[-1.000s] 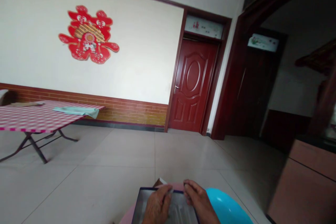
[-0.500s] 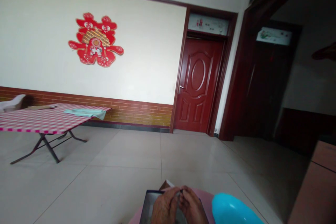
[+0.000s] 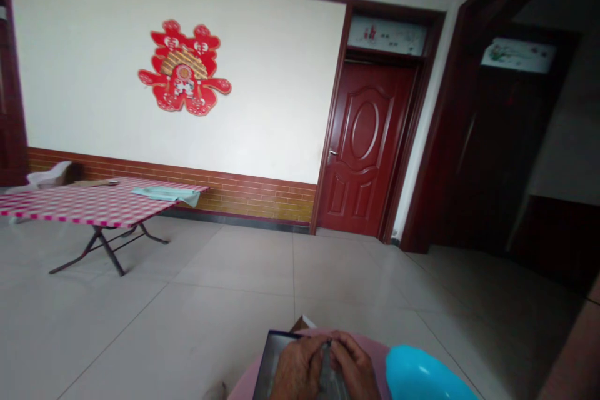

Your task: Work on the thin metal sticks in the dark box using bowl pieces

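At the bottom of the head view, my left hand (image 3: 299, 367) and my right hand (image 3: 355, 365) are close together, fingers bent and fingertips nearly meeting. A tiny dark thing (image 3: 329, 343) shows between the fingertips; its kind is too small to tell. Both hands are closed in a pinch around that spot. Beneath them lies an open shallow box (image 3: 268, 359) with a dark rim and a greyish inside, its contents mostly covered by my hands. The box rests on a pink rounded surface (image 3: 382, 359).
A glossy bright blue rounded thing (image 3: 422, 375) sits right of my hands. Behind the box, a brown and white carton corner (image 3: 304, 323) sticks up. Across the tiled floor stands a folding table (image 3: 107, 209) with a checked cover and a pale green cloth (image 3: 166, 194).
The view has turned slightly left, so the room appears shifted to the right. My hands stay together over the box, the fingers shifting only a little.
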`<move>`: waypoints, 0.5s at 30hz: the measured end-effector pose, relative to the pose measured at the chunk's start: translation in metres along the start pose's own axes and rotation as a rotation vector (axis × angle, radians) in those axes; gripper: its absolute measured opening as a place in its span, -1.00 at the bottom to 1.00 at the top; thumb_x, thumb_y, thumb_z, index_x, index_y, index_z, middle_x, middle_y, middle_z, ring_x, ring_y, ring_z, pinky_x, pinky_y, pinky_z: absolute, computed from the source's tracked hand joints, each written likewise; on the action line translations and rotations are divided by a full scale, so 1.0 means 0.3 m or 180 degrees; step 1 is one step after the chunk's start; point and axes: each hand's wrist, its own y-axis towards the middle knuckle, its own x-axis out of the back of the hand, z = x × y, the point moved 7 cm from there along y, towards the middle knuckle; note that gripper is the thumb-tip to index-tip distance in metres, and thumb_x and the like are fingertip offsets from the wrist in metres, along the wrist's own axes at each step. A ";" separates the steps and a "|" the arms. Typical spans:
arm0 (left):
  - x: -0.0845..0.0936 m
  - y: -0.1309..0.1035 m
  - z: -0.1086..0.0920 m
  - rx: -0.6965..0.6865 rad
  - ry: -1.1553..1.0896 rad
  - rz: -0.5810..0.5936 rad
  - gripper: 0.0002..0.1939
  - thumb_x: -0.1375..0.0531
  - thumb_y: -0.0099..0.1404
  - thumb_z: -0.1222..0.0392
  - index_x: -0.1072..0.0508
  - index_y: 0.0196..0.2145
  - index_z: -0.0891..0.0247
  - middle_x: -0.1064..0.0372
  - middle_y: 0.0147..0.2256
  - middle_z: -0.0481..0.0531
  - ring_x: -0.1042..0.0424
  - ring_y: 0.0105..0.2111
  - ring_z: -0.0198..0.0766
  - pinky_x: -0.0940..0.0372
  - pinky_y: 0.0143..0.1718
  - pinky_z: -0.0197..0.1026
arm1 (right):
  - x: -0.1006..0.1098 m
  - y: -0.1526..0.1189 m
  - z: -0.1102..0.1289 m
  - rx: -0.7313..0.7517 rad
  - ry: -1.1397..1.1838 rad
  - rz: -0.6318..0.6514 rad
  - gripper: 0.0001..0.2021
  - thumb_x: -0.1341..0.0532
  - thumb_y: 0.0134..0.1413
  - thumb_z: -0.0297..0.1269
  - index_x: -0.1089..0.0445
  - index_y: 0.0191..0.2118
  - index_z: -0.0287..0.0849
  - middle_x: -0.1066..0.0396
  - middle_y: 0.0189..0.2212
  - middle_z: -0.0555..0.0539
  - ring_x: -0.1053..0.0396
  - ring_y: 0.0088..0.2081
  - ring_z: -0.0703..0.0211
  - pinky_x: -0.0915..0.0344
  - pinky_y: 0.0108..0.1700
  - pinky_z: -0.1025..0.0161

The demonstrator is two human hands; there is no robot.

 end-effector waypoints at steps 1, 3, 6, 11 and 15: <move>-0.001 0.000 -0.001 0.0014 0.0006 0.0025 -0.59 0.07 0.32 0.21 -0.34 0.07 0.01 -0.46 -0.08 0.02 -0.45 -0.09 -0.24 -0.31 -0.03 -0.22 | 0.002 0.002 0.001 0.0022 -0.0050 0.0013 -0.73 -0.29 -0.21 -0.11 -0.51 -0.38 -0.18 -0.33 -0.61 0.01 -0.31 -0.43 0.12 -0.29 -0.38 0.28; -0.002 0.001 -0.003 0.0027 0.0012 0.0025 -0.58 0.06 0.32 0.21 -0.34 0.08 0.00 -0.46 -0.07 0.01 -0.45 -0.08 -0.24 -0.31 -0.03 -0.22 | 0.007 0.006 -0.001 0.0029 -0.0080 0.0035 -0.72 -0.29 -0.21 -0.11 -0.51 -0.36 -0.18 -0.34 -0.60 0.00 -0.31 -0.42 0.11 -0.29 -0.39 0.28; -0.007 -0.001 -0.002 0.0053 0.0071 0.0010 -0.60 0.05 0.32 0.18 -0.35 0.06 -0.01 -0.48 -0.10 0.02 -0.47 -0.12 -0.22 -0.33 -0.06 -0.22 | 0.011 0.009 -0.002 0.0034 -0.0113 0.0053 -0.72 -0.28 -0.19 -0.11 -0.51 -0.35 -0.18 -0.36 -0.57 -0.01 -0.29 -0.43 0.14 -0.29 -0.38 0.28; -0.002 -0.006 -0.003 0.0069 0.0150 -0.0171 -0.62 0.05 0.32 0.14 -0.40 0.01 0.04 -0.51 -0.16 0.07 -0.48 -0.17 -0.20 -0.34 -0.09 -0.22 | 0.005 0.005 0.003 0.0022 0.0053 0.0082 -0.72 -0.30 -0.21 -0.10 -0.51 -0.36 -0.17 -0.34 -0.59 0.00 -0.28 -0.45 0.15 -0.29 -0.39 0.29; 0.003 -0.003 -0.009 -0.0021 0.0038 -0.0217 -0.64 0.06 0.34 0.16 -0.40 -0.01 0.06 -0.49 -0.13 0.05 -0.47 -0.14 -0.24 -0.34 -0.08 -0.23 | -0.020 -0.003 -0.003 -0.0171 0.0347 0.0188 -0.71 -0.34 -0.27 -0.12 -0.49 -0.37 -0.18 -0.39 -0.54 -0.01 -0.29 -0.48 0.18 -0.29 -0.41 0.27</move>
